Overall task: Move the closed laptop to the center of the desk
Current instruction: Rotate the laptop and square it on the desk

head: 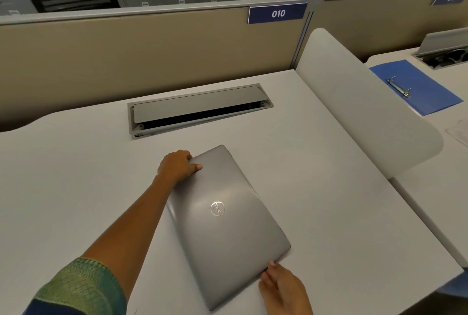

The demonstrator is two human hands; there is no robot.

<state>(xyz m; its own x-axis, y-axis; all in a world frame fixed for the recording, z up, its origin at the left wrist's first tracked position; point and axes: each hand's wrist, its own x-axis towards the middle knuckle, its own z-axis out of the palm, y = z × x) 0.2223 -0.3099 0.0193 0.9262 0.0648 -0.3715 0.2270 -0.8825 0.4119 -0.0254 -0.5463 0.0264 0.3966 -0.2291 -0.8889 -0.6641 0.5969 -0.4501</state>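
A closed silver laptop [228, 223] with a round logo on its lid lies flat and turned at an angle on the white desk [76, 175], near the desk's front middle. My left hand [177, 165] grips its far left corner, thumb on the lid and fingers curled over the edge. My right hand [281, 286] holds its near right edge, fingertips pressed against the side. A green patterned sleeve covers my left upper arm.
A grey cable hatch [200, 109] is set into the desk behind the laptop. A beige partition [126, 56] with a blue "010" sign [277, 13] closes the back. A white curved divider [354, 101] bounds the right side; beyond it lies a blue ring binder [415, 86].
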